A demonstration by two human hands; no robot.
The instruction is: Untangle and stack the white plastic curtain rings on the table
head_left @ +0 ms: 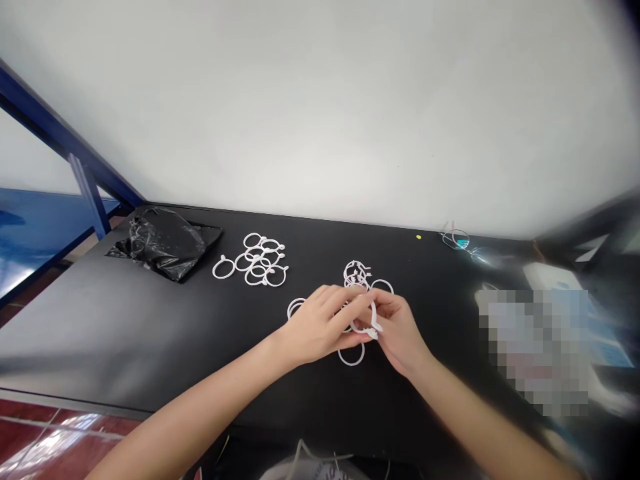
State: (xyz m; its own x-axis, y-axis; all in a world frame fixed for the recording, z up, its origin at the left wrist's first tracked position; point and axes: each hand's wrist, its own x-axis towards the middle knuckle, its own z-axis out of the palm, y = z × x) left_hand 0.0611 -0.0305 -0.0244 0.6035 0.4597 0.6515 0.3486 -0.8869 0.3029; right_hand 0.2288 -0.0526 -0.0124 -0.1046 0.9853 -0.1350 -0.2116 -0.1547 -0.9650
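Over the middle of the black table, my left hand [320,323] and my right hand [400,330] meet around a white plastic ring [374,317] with a small tab on its edge. The fingers of both hands are closed on it, and the ring looks parted near the tab. Under and beside my hands lie several more white rings, one of them a loose ring [351,355] just below my fingers. Beyond my fingertips sits a small cluster of white clip-like pieces [356,272]. My left fingers partly cover the rings beneath.
A pile of white rings [263,260] lies left of centre, with a crumpled black plastic bag [167,243] further left. Eyeglasses [456,240] rest near the back wall. A blurred, pixelated package [535,347] is on the right. The table [150,333] has a front edge.
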